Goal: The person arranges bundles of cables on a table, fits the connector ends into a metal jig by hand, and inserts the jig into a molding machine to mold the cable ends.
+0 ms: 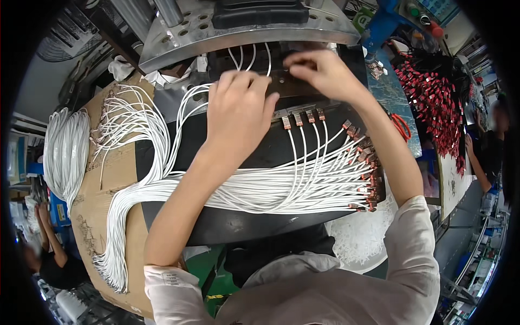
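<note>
Head view: right hand (323, 73) near plate edge (254, 36).

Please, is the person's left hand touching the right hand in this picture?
Apart. The head view shows it: dark metal is visible between the left hand and the right hand, and their fingers do not meet.

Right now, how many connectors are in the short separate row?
4: leftmost connector, second connector, third connector, rightmost connector, below the right hand in the picture; the left hand could hide more.
</note>
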Demonstrator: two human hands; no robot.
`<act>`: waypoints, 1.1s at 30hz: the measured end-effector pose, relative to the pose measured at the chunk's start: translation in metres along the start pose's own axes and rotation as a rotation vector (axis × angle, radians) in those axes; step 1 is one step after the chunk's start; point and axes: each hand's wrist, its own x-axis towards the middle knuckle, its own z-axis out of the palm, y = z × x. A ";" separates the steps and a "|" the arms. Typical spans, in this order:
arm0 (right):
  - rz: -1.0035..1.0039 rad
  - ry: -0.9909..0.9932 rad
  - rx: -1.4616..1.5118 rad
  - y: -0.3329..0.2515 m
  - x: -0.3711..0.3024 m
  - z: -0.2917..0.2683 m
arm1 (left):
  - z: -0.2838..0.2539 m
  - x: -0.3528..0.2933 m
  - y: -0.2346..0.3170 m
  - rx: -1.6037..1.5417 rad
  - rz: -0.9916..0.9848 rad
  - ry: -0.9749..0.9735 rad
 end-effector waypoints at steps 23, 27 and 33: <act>-0.194 0.182 -0.445 0.038 -0.043 -0.015 | -0.154 -0.070 -0.113 -0.061 -0.738 0.195; -0.150 0.062 -0.031 -0.011 -0.028 -0.005 | -0.122 -0.077 -0.086 0.401 -0.314 0.196; 0.063 -0.505 0.151 -0.056 -0.066 -0.060 | -0.096 -0.089 0.023 0.016 -0.054 -0.081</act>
